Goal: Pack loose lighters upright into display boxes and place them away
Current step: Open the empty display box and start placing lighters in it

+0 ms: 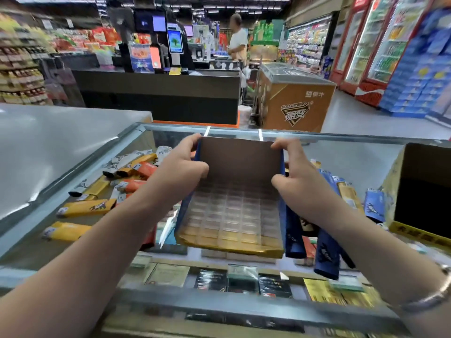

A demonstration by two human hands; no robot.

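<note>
Cardboard, brown inside and blue outside, makes up the display box (234, 191) that sits at the centre of the head view, held between two hands over a glass counter (341, 154). The left hand (181, 168) grips the box's left wall at about 9 o'clock from the box's middle, thumb curled over the top edge and inside, fingers on the outer face. The right hand (296, 176) grips the right wall at about 3 o'clock in the same way, thumb inside, fingers wrapped outside. The box tilts with its tall back panel away from the person and its low gold front lip toward 6 o'clock. A clear plastic grid of small square cells lines its floor, and no lighter stands in any cell.

Loose lighters lie flat on the glass on both sides. Yellow and orange lighters (85, 207) spread at 8 to 10 o'clock of the box, beyond the left forearm. Blue lighters (325, 254) lie at 4 o'clock, partly under the right forearm. A yellow and black carton (424, 191) stands at 3 o'clock near the counter's right end. A silver bracelet (429, 296) circles the right wrist.
</note>
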